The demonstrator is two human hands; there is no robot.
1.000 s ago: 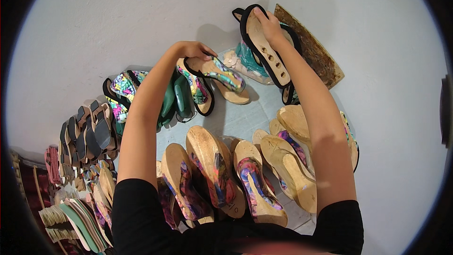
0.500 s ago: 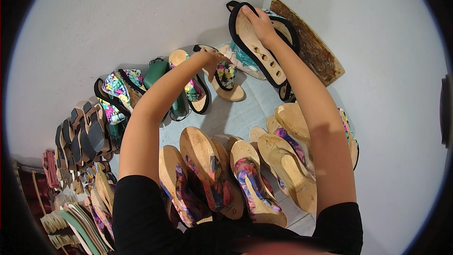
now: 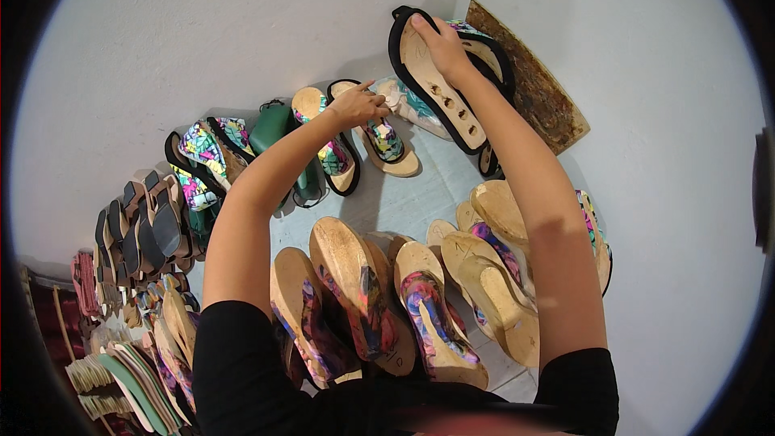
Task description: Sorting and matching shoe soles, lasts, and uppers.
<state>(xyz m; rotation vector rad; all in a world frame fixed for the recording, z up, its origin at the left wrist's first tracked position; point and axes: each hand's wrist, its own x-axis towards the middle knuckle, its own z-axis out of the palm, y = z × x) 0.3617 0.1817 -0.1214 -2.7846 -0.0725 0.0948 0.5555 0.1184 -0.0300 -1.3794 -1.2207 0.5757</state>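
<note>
Right hand [image 3: 442,47] grips black-rimmed tan sandal sole [image 3: 432,85] w/ slots, held up near corner. Left hand [image 3: 361,103], fingers loosely curled, touches floral-strap sandal [image 3: 386,142] on floor. Many pairs lined along wall; several unsorted.

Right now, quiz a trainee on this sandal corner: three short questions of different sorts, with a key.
1. True or false: the right hand holds a black-rimmed sandal sole up against the wall.
2. What does the left hand touch? A) the green sandal B) a sandal with a multicoloured strap C) the brown board
3. Fill in: the brown board leans in the ___ of the two walls.

Key: 1 true; 2 B; 3 corner.
</note>
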